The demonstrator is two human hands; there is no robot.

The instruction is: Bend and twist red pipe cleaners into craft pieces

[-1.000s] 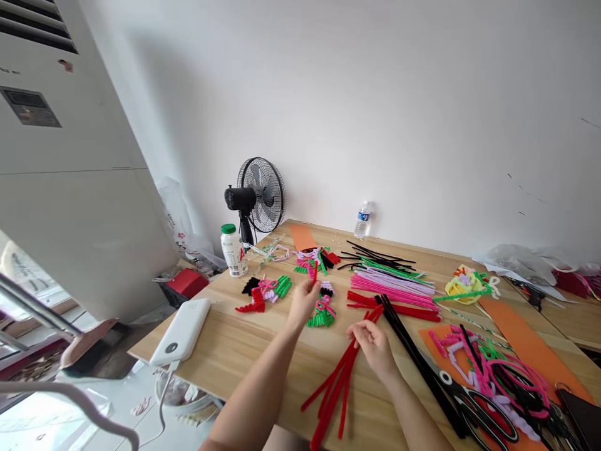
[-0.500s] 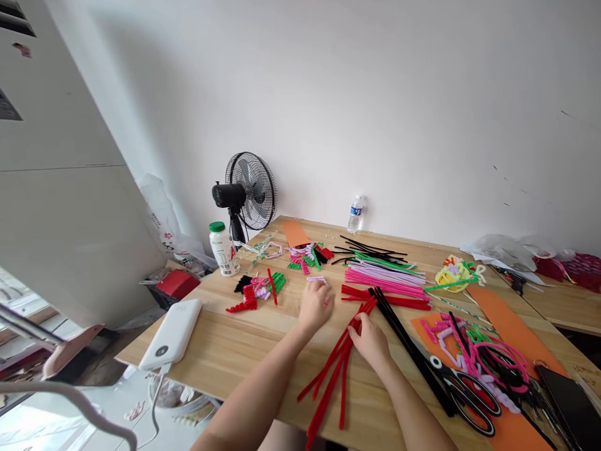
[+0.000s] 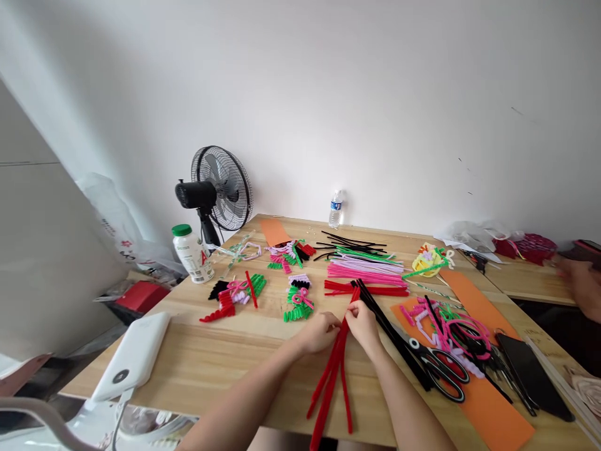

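A bunch of red pipe cleaners (image 3: 334, 366) lies fanned toward the table's front edge, its upper ends gathered. My right hand (image 3: 362, 321) is closed in a pinch on the bunch near its upper end. My left hand (image 3: 320, 332) is closed at the bunch's left side, fingertips against the red stems; its grip is partly hidden. Just beyond my left hand lies a coiled green, black and lilac piece (image 3: 297, 307) with a pink bow. Black pipe cleaners (image 3: 399, 344) run beside my right forearm, with black-and-white scissors (image 3: 444, 369) to their right.
Rows of pink pipe cleaners (image 3: 364, 271) and other colours lie behind my hands. A power bank (image 3: 134, 357), white bottle (image 3: 192, 255) and fan (image 3: 220, 188) are on the left. A phone (image 3: 530, 376) lies right; another person's hand (image 3: 585, 285) shows at the far right.
My left hand has moved from the coiled piece down to the red bunch, uncovering that piece. The view has turned rightward, and another person's hand now shows at the right edge.
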